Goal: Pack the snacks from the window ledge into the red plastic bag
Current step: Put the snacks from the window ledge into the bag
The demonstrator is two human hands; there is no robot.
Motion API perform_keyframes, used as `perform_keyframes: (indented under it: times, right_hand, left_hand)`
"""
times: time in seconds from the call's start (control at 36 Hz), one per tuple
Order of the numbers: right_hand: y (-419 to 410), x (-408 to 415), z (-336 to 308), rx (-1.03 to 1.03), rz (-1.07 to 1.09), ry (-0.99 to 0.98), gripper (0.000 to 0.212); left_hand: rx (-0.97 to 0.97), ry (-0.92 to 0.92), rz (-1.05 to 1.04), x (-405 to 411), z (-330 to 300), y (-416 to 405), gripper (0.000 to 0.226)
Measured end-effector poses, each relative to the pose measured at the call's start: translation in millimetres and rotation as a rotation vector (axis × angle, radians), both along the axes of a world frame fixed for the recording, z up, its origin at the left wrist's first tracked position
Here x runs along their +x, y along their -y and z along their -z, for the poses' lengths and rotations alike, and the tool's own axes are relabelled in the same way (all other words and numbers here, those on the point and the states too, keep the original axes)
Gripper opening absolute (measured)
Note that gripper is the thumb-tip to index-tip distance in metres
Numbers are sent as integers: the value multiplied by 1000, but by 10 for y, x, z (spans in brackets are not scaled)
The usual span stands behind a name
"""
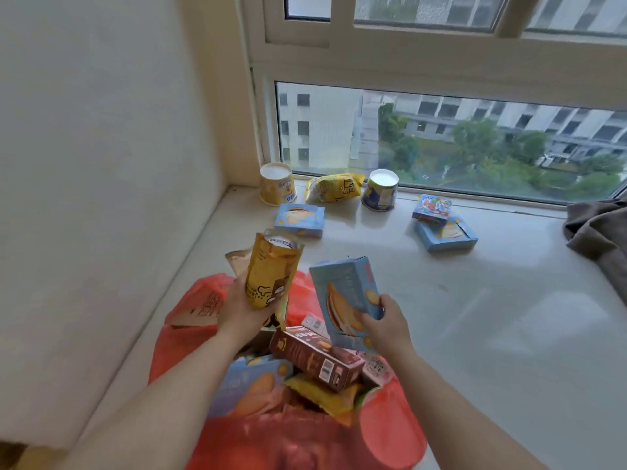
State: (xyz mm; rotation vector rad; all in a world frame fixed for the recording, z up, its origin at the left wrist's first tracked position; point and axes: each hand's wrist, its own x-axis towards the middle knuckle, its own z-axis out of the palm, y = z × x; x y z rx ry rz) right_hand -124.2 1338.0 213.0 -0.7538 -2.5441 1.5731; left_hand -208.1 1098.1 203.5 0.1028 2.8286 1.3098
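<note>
Nearest, red plastic bag (390, 432) gaping, already stuffed with boxes. Directly above its mouth: right hand (385, 325) gripping blue sandwich-biscuit box (346, 300), long axis upright; left hand (239, 308) clutching yellow pouch (268, 269), likewise upright. Farther off, on window ledge (475, 300): cups, boxes, one packet.

A plain cream wall (101, 164) stands on the left and meets a white-framed window (424, 62) in the corner. Through the glass, grey buildings (319, 130) and green trees (475, 144) are visible in soft daylight. A brown cloth (600, 228) lies at the right edge.
</note>
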Motion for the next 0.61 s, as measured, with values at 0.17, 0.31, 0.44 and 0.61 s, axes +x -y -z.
perform_keyframes:
  times: [0.17,0.31,0.44,0.61]
  right_hand:
    - [140,107,1,266,-123,45,27]
    - [172,274,48,658,-376,219,42]
    - [186,421,122,696,-398,274,52]
    - [271,404,114,669,-361,244,50]
  left_hand:
    - [-413,-48,39,72,68,215,49]
    - [-770,82,257,279,231,409,82]
    - [-764,202,390,345,199,399,84]
    - [-697,402,551,400,76,368,73]
